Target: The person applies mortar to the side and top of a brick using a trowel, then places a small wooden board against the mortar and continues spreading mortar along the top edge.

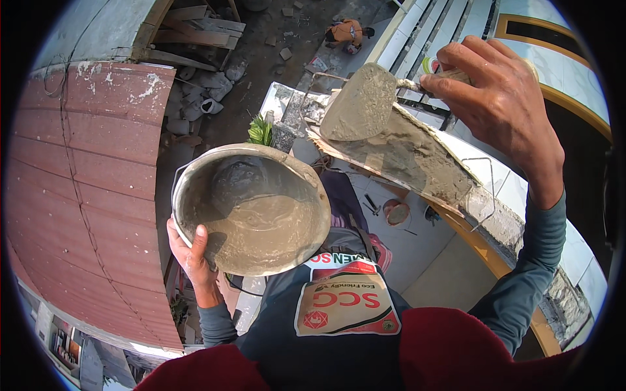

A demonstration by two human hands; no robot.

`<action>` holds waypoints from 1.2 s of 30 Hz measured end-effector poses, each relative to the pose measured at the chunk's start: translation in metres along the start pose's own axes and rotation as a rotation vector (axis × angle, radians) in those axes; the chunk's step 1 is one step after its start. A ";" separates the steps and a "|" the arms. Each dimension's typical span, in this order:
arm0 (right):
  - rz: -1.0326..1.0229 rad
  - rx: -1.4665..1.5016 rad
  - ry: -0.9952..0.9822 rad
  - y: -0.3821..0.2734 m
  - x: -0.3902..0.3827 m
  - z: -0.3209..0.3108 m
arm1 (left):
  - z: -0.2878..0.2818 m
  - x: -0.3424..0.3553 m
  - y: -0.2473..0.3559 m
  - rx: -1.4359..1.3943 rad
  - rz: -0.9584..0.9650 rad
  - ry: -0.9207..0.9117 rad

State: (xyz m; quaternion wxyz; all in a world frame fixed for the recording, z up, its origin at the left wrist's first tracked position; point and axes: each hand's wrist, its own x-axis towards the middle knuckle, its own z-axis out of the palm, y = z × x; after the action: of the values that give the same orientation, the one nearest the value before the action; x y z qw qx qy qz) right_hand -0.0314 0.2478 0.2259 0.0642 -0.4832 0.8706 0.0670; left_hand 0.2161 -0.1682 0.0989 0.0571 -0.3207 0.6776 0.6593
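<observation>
My left hand [192,257] grips the rim of a bucket [190,195], thumb over the edge. The bucket is tipped so that its opening shows, with wet grey-brown mortar [261,225] inside. My right hand [499,98] is closed round the handle of a trowel [362,101]. Its broad blade is coated with mortar and hangs over the far end of a narrow wall top. Wet mortar [424,156] lies along that wall top between board edges, to the right of the bucket.
Bent metal wires [486,189] stick out of the wall. A maroon roof [91,189] fills the left side. Far below, a person in orange [345,31] crouches on the ground. A leafy plant [261,130] stands beyond the bucket; a small container [396,212] sits on the tiled floor below.
</observation>
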 end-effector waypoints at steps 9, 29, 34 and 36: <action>-0.012 -0.056 -0.056 0.005 -0.007 -0.017 | -0.001 -0.001 -0.002 0.003 0.004 0.009; -0.086 -0.196 -0.055 -0.022 0.011 -0.036 | -0.002 -0.001 -0.002 -0.016 -0.014 0.005; -0.136 -0.198 -0.011 -0.028 0.032 -0.047 | -0.002 0.000 -0.003 -0.012 -0.010 0.007; -0.132 -0.183 -0.019 -0.029 0.036 -0.045 | -0.002 -0.001 -0.002 -0.026 -0.008 0.009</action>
State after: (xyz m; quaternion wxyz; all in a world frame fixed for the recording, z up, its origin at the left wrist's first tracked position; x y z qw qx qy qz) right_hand -0.0279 0.1945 0.2625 0.0324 -0.5426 0.8265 0.1464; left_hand 0.2187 -0.1693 0.0980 0.0523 -0.3272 0.6679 0.6665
